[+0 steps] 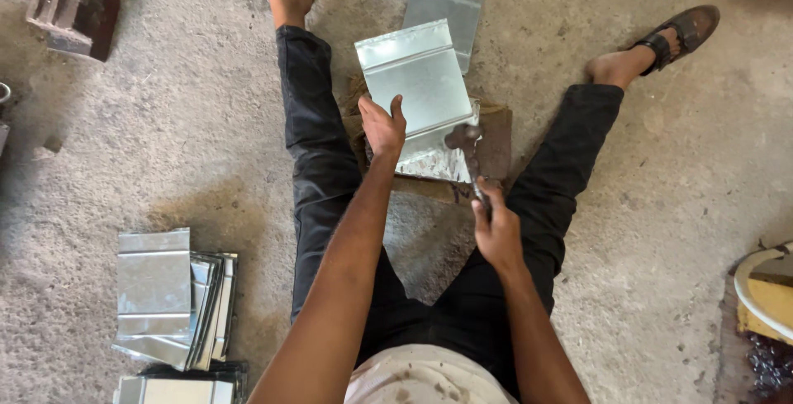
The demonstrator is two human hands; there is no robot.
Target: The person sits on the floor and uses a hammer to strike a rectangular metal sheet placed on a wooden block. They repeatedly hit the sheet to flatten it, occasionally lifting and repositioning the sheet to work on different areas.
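I sit on the concrete floor with my legs spread. My left hand point(382, 125) grips the lower left edge of a shiny folded metal sheet point(417, 73), holding it tilted over a rusty block point(494, 146) between my legs. My right hand point(496, 226) is closed around the handle of a hammer point(467, 149), whose dark head rests near the sheet's lower right corner. Another bright sheet piece point(429, 163) lies under the held one on the block.
A second metal sheet point(446, 3) lies flat on the floor beyond the block. A stack of folded sheets point(169, 297) sits at my left. A dark brick-like block point(76, 17) is far left. A white round object point(764, 288) is at the right edge.
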